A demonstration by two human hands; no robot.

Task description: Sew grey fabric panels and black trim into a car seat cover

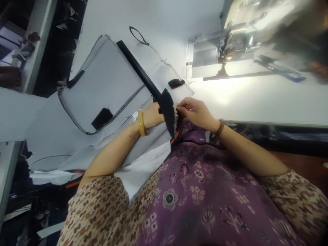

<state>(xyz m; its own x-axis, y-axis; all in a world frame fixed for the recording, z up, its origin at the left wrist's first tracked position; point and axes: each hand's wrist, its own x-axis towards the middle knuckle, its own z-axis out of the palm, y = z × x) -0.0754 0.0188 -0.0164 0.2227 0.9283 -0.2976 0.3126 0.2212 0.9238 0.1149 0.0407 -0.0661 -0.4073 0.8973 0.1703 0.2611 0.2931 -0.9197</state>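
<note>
A large light-grey fabric piece (102,78) with black trim lies over the tabletop and down across my lap. My left hand (153,115), with a yellow bangle at the wrist, is closed on its gathered edge. A black fabric flap (167,111) at the end of a long black strip (138,70) covers most of those fingers. Just right of the flap, my right hand (196,111) pinches the same edge between thumb and fingertips. An orange-edged border shows below the fingertips. Whatever small part lies inside the pinch is too hidden to make out.
A sewing machine (238,41) stands at the upper right, with blue-handled thread snips (284,70) on the white table (256,102). A black loop (138,35) sticks out from the fabric's far edge. Metal frame bars (42,44) and dark scraps are at the left.
</note>
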